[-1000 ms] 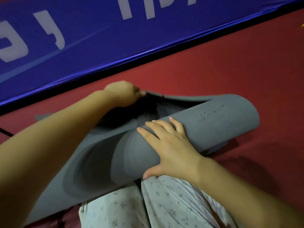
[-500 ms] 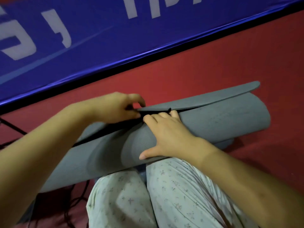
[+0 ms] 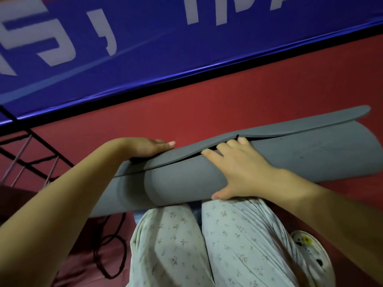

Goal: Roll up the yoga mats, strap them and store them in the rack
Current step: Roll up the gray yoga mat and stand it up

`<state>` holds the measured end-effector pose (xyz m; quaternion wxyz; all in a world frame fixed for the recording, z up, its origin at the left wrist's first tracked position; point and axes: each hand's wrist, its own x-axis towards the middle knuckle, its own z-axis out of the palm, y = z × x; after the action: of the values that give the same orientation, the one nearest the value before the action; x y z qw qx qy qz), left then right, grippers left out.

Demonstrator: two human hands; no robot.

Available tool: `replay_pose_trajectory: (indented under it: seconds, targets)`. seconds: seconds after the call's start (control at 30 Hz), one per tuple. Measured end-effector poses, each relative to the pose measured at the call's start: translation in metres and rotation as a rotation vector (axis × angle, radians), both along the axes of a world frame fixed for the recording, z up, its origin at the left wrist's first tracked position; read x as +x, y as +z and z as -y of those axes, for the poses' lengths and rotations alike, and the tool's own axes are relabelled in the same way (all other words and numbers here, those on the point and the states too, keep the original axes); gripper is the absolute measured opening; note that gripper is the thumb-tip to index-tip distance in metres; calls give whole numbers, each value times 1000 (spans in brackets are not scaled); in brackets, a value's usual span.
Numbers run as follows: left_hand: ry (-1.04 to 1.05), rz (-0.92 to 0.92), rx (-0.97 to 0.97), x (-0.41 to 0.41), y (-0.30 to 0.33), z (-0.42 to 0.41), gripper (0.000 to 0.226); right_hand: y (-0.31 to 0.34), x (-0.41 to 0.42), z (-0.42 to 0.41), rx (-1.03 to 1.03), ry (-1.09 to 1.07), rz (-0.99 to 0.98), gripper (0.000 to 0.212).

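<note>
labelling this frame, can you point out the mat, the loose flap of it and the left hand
mat (image 3: 300, 160), head view, on the rolled grey body
loose flap (image 3: 310, 121), head view, on its flat outer end
left hand (image 3: 149, 147), head view, on the back of the hand

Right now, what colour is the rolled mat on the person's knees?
Plain grey; the mat shows best in the head view, the only one.

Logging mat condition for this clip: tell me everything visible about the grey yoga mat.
The grey yoga mat looks like thick matte foam, rolled nearly whole into a long tube lying across the person's knees, over the red floor. Its last flap stands loose along the top, with its far corner lifted. No strap around it is visible. The left hand lies flat on the flap; the right hand spreads over the roll with its fingertips tucked under the flap's edge.
</note>
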<state>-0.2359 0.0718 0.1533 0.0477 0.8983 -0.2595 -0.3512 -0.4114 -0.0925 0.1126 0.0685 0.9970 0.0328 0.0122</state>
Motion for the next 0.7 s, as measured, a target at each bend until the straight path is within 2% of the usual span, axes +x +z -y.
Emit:
replay_pose_trajectory:
  seconds: [0.1, 0.2, 0.37, 0.43, 0.57, 0.7]
  targets:
    - [-12, -34, -4, -7, 5, -5, 66, -2, 0, -1, 4, 21, 191, 104]
    - [-6, -73, -32, -11, 17, -11, 59, 7, -6, -5, 27, 81, 252, 101]
    - [-131, -71, -7, -17, 41, -15, 69, 26, -26, -3, 25, 139, 313, 98]
    - [-149, -104, -14, -19, 46, -16, 74, 31, -28, -1, 68, 103, 248, 96]
    - [-209, -84, 40, -32, 37, -13, 68, 22, -29, 1, 217, -7, -63, 91]
    - [-211, -93, 35, -39, 39, -14, 71, 18, -26, 0, 250, 24, -70, 88]
